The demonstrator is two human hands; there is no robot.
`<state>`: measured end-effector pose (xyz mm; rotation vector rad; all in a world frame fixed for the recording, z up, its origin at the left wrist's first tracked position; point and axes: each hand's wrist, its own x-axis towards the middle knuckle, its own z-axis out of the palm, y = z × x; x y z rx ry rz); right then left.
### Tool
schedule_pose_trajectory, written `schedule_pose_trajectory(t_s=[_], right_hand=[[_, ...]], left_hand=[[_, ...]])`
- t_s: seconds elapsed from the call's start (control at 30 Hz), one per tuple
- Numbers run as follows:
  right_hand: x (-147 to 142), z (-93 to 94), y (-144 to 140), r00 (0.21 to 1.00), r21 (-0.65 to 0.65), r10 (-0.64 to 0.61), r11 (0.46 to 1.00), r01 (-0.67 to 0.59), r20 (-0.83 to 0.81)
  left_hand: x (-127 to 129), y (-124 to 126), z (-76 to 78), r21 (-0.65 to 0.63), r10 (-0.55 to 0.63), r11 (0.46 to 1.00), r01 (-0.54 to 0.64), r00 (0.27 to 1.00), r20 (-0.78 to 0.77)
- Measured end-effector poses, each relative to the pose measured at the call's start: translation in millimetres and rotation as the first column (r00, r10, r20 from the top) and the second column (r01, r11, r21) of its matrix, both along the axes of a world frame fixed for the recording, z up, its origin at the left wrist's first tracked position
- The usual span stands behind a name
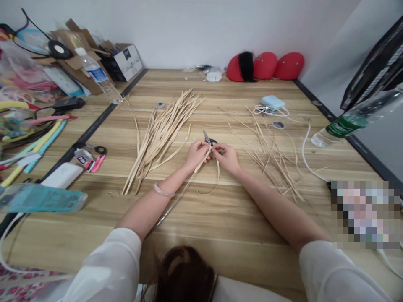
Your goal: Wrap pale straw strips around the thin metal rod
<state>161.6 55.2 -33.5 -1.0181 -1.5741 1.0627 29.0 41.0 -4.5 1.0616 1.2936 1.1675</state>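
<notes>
"What's being held?"
"The left hand pinches a plaited straw length, in line with a thin rod; the right hand pinches its upper end, above the middle of the worktop. A loose strip hangs below the right."
"And around?"
"Scissors just beyond; pale strips left, thinner strands right."

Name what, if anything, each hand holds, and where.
The left hand holds the straw-wrapped rod near its far end; what the right hand pinches is unclear.
</notes>
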Motion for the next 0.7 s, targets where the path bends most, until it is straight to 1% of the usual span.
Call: schedule_pose_trajectory(t_s=[0.37,0.7], right_hand=[[0.7,0.6,0.9,1.000,0.005,0.017,1.000,-0.017,0.010],[1.4,-0.3,0.4,0.999,-0.003,0.001,1.000,-0.001,0.044]], left_hand=[[-0.4,-2.2,3.6,-0.005,-0.025,1.000,0.025,0.999,-0.042],[-1.2,-1.2,0.8,0.030,-0.040,0.999,0.042,0.998,-0.052]])
